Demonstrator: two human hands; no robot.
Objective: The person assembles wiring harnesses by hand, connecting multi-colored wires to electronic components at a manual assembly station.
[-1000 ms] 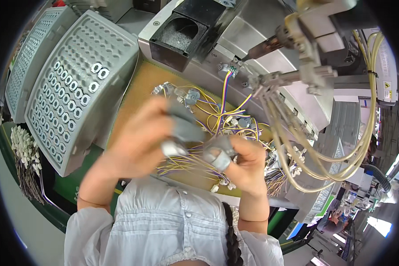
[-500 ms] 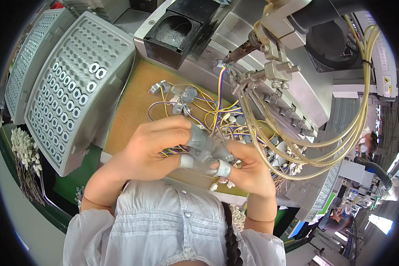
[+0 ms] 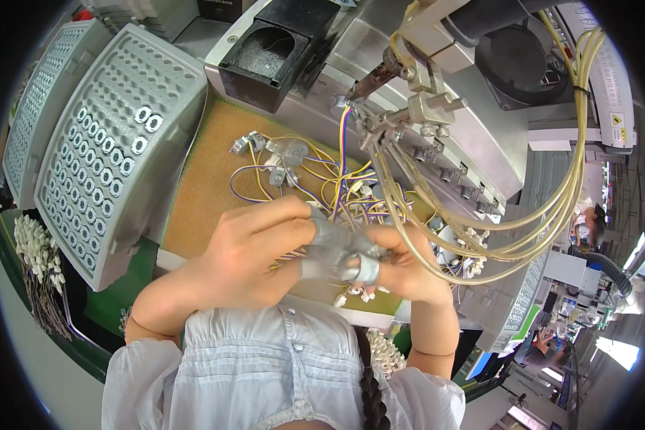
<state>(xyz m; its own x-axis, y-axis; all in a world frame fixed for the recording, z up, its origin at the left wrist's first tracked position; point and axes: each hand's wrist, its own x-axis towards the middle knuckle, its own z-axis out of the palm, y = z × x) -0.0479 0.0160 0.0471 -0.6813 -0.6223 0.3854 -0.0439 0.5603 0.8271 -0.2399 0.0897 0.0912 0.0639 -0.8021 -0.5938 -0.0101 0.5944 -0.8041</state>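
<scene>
My left hand [image 3: 254, 247] and my right hand [image 3: 408, 265] meet fingertip to fingertip over the front of a tan mat [image 3: 218, 154]. Pale finger covers wrap the fingertips of both. The fingers are closed around something small and greyish between them; blur and the fingers hide its kind. Yellow and purple wires [image 3: 288, 256] show by my left thumb. Just beyond the hands lies a tangle of thin wires [image 3: 351, 190] with small white connectors. Small silver motor-like parts [image 3: 288, 152] sit on the mat past my left hand.
A grey tray [image 3: 122, 64] with rows of silver ring-shaped parts stands at left. Behind the mat is a metal machine with a black box [image 3: 269, 61] and a nozzle assembly [image 3: 423, 118]. Clear tubes [image 3: 579, 143] loop down close to my right hand. White-tipped leads [image 3: 39, 258] hang at far left.
My hands stay together, both still closed, with the fingertips shifting and blurred. Fewer wires show under my left hand. The whole view has moved slightly.
</scene>
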